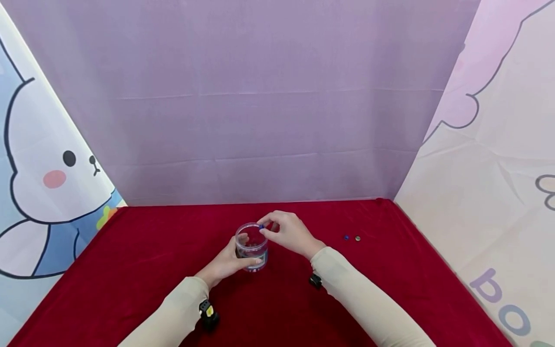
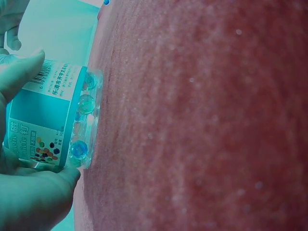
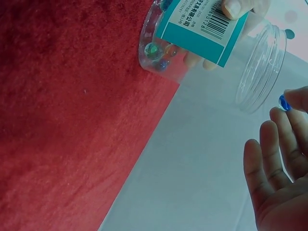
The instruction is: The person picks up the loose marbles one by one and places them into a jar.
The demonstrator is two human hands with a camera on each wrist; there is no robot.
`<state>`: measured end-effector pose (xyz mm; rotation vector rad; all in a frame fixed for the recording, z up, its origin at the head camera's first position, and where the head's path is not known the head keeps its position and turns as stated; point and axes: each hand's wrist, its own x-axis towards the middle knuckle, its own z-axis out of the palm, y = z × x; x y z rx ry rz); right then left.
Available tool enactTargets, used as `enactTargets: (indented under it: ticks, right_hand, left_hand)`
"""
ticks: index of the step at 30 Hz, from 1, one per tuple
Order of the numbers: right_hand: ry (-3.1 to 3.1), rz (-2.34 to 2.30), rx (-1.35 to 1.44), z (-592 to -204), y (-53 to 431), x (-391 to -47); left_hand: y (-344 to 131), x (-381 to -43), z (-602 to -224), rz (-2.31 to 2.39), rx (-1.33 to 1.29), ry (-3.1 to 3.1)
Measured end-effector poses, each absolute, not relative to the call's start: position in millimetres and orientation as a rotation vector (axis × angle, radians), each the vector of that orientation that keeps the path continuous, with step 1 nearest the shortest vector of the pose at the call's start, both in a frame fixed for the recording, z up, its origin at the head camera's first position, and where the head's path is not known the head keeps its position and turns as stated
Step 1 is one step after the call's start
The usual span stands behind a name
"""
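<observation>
My left hand [image 1: 225,264] grips a clear plastic jar [image 1: 252,250] round its side, thumb across the label. The jar is uncapped and tilted in the wrist views, with a teal and white printed label [image 2: 41,101]. Several glass marbles [image 2: 85,104] lie at its bottom, a green one [image 3: 153,50] among them. My right hand [image 1: 291,233] is beside the jar's mouth and pinches a blue marble [image 3: 285,102] between thumb and fingertip, just outside the rim [image 3: 262,67]. The other fingers of that hand are extended.
On the red cloth [image 1: 303,299] to the right lie a blue marble [image 1: 346,237] and a greenish-yellow marble [image 1: 357,238], close together. A lilac curtain [image 1: 260,120] hangs behind the cloth. Printed cartoon panels stand on the left and right sides.
</observation>
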<state>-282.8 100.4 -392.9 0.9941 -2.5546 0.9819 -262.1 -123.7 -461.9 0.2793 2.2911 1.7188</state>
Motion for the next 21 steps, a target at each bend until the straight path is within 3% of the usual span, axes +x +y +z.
enactTargets:
  ticks: [21]
  right_hand:
    - [-2.595,0.934,0.981,-395.0,99.0,-281.5]
  left_hand:
    - [-126.5,-262.8,-464.5,1.727,0.298,2.298]
